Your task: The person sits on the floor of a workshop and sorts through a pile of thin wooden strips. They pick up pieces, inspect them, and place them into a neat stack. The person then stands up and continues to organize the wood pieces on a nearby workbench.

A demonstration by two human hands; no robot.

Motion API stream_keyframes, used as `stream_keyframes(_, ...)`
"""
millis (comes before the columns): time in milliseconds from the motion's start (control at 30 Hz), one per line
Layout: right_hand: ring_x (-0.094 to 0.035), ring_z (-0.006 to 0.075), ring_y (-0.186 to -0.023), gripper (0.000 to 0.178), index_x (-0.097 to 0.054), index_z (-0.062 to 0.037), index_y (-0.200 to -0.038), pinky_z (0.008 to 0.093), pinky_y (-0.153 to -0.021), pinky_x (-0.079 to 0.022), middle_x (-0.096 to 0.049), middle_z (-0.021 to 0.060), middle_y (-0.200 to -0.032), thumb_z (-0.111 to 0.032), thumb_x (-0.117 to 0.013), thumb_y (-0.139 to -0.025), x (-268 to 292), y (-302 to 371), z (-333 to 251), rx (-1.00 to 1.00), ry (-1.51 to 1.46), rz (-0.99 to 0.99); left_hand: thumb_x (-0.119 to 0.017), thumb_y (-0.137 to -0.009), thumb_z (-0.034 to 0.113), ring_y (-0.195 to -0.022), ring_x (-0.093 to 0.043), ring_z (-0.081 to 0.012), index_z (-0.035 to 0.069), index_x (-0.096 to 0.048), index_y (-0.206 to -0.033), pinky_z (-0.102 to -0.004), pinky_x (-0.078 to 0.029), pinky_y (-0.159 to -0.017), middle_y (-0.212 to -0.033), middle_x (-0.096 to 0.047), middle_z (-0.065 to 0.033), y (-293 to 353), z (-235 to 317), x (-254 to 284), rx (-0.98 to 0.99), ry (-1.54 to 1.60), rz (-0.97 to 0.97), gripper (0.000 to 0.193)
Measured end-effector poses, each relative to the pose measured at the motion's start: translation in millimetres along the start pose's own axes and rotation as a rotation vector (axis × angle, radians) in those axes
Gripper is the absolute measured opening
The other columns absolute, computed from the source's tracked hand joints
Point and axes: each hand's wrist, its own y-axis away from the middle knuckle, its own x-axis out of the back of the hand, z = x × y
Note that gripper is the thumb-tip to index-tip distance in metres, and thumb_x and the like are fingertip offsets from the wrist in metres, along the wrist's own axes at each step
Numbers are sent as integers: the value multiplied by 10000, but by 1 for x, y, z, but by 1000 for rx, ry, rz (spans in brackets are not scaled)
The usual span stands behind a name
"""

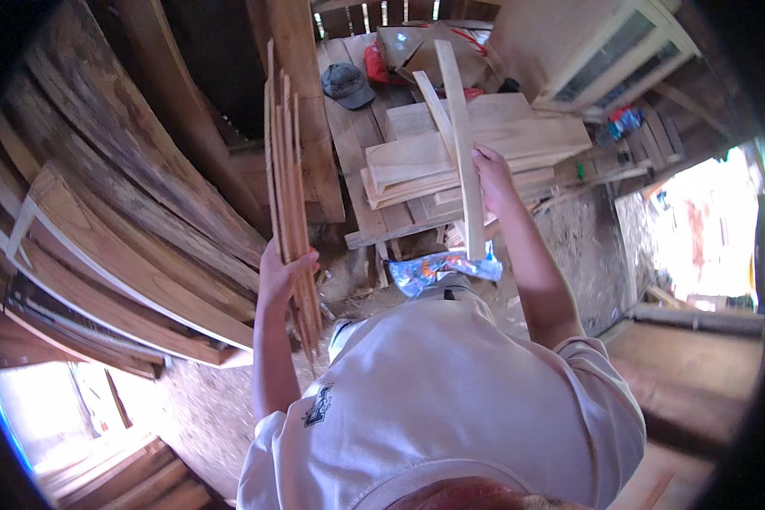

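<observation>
Head view: left hand point(282, 274) grips thin strips point(286, 178) jutting above, below; right hand point(493, 177) grasps pale slat point(461, 127).

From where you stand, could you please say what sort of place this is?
Probably a woodworking shop: large planks line the left side, boards lie stacked on a wooden table, and the left hand holds thin wooden strips.

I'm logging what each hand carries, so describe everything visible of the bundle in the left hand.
The bundle is several long, thin, brown strips, apparently wood, with uneven ends and narrow gaps. It runs nearly vertically in the picture, left of the wooden table. The left hand grips it below its middle; contact at its lower end is unclear.
</observation>
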Motion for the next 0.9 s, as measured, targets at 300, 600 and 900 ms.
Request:
stream_keyframes(300,-596,126,-793,274,-693,17,-1180,307,-724,-494,-685,32,-956,-159,-538,-1038,73,-137,64,-177,202,-240,-801,-798,41,-700,-686,-181,3,-575,-1107,-312,-556,-636,-887,-681,-88,75,7,-115,217,35,507,385)
stream_keyframes(600,-704,182,-834,228,-700,19,-1071,345,-738,-549,-732,119,-915,-136,-701,-905,81,-136,72,-192,235,-172,-801,-805,61,-676,-673,-189,7,-565,-1110,-303,-541,-597,-869,-659,-90,114,2,-175,268,144,667,390)
stream_keyframes(900,-708,186,-765,180,-649,20,-1067,314,-651,-606,-692,91,-915,-84,-695,-928,72,-138,85,-147,464,-206,-802,-805,97,-673,-677,-190,6,-571,-1084,-314,-548,-611,-827,-657,-88,99,17,-207,288,68,667,373)
